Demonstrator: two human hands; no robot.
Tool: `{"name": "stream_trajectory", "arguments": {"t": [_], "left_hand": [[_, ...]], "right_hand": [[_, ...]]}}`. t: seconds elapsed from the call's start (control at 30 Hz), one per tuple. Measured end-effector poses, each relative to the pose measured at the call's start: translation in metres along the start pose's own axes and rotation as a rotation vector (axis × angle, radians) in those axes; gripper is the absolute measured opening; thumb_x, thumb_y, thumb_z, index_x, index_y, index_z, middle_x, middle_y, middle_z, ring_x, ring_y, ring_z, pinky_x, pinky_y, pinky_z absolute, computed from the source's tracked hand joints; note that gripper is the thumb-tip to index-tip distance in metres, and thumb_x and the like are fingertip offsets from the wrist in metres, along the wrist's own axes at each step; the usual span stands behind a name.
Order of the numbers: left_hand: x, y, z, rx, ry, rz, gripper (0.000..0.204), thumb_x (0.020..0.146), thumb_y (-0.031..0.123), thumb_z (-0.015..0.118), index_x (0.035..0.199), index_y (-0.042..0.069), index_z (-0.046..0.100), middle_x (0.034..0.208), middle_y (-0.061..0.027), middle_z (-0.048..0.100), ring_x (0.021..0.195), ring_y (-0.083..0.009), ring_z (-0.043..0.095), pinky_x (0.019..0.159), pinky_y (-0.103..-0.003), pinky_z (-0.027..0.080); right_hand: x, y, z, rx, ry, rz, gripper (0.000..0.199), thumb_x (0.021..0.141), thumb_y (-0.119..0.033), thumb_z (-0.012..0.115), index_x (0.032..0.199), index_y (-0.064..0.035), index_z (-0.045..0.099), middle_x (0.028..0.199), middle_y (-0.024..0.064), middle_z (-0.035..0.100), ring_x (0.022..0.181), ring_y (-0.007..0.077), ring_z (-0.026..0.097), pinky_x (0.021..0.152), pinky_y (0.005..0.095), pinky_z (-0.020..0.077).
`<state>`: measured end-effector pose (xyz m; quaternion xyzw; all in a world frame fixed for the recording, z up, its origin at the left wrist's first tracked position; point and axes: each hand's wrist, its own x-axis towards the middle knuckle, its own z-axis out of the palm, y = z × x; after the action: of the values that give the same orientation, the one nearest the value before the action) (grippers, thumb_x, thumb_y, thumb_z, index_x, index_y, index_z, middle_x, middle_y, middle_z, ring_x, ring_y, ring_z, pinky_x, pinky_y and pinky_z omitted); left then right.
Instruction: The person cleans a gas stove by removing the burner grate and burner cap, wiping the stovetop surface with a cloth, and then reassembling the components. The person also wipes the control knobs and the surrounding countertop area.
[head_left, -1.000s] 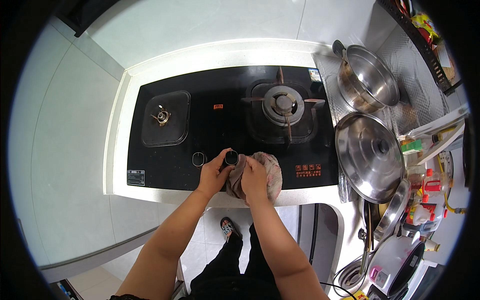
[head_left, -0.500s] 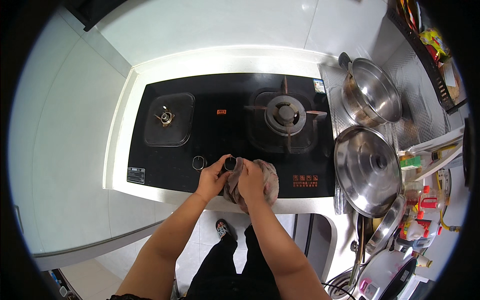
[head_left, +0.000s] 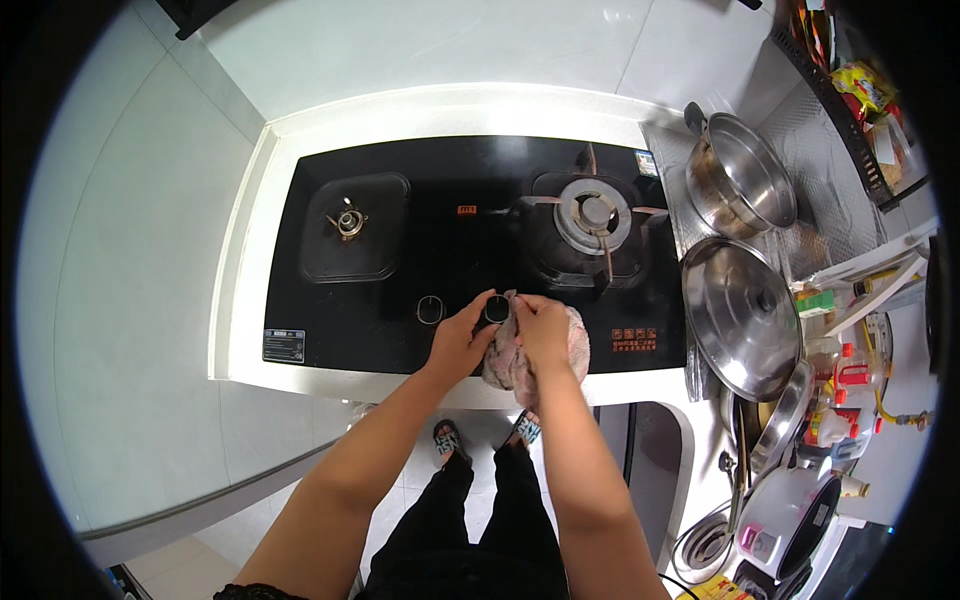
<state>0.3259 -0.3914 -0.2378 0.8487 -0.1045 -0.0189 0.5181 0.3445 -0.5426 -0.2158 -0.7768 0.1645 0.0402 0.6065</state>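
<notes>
My left hand [head_left: 459, 342] is at the front of the black gas stove [head_left: 350, 330], its thumb and fingers closed around the right control knob [head_left: 496, 309]. Against the right side of that knob, my right hand [head_left: 543, 330] grips a crumpled, pale patterned cloth [head_left: 576, 345]. The cloth bunches beneath both hands and hangs over the stove's front edge. Some fingertips are hidden by the cloth and the knob. A second control knob [head_left: 430, 310] stands untouched, left of my left hand.
The left burner [head_left: 349, 222] lies bare, without a pan support; the right burner [head_left: 594, 214] has metal prongs around it. Along the right stand a steel pot [head_left: 708, 190], a large domed lid [head_left: 738, 345], bottles [head_left: 850, 375] and a white rice cooker [head_left: 770, 520]. A tiled wall [head_left: 430, 45] rises behind.
My view has shifted, so the stove sits farther right in the picture. Both hands stay at the same knob. The cloth's upper end has moved down beside it, under my right fingers.
</notes>
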Motion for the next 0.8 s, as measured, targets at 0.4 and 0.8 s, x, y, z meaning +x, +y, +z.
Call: {"name": "stream_trajectory", "arguments": {"t": [0.4,0.8], "left_hand": [[0.004,-0.002,0.001,0.082,-0.05,-0.002,0.052,0.087,0.019,0.066,0.135,0.012,0.046,0.091,-0.0166,0.065,0.07,-0.031,0.063,0.064,-0.038,0.049],[0.003,0.013,-0.006,0.033,-0.099,-0.126,0.05,0.089,0.012,0.065,0.135,0.011,0.046,0.088,-0.011,0.067,0.058,-0.0172,0.064,0.057,-0.029,0.05]], "right_hand": [[0.0,0.012,0.001,0.013,0.134,0.158,0.009,0.08,-0.008,0.071,0.084,0.0002,0.073,0.072,0.0105,0.07,0.06,0.0146,0.063,0.061,0.0288,0.0507],[-0.005,0.017,0.007,0.033,0.183,0.128,0.009,0.079,-0.004,0.072,0.084,0.0032,0.072,0.062,0.0042,0.063,0.043,0.0074,0.049,0.041,0.0237,0.0387]]}}
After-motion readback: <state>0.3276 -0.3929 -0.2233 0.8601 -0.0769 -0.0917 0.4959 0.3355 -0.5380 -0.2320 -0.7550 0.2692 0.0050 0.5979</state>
